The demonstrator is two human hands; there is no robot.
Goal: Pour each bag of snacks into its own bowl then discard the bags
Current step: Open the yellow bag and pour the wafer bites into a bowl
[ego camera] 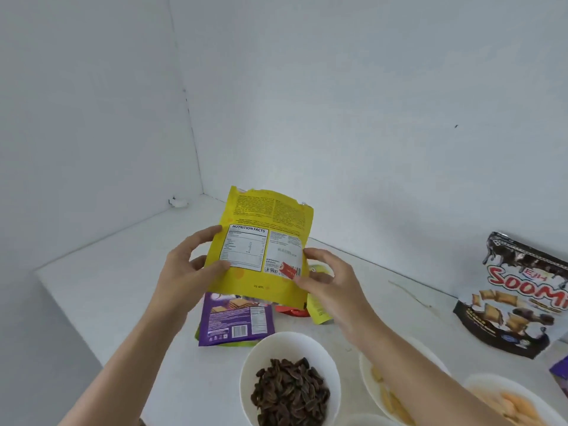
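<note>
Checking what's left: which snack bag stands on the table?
The black Soomi bag, far right; the purple bag lies flat, the yellow bag is held.

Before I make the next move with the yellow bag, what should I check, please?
1. Left hand and right hand both hold the yellow bag: ok.
2. Its top is torn open: ok.
3. Bag is empty: cannot tell.
4. Free bowl: cannot tell; seed bowl, middle bowl and orange-snack bowl are all filled.
5. Soomi bag stands apart from the hands: ok.
</note>
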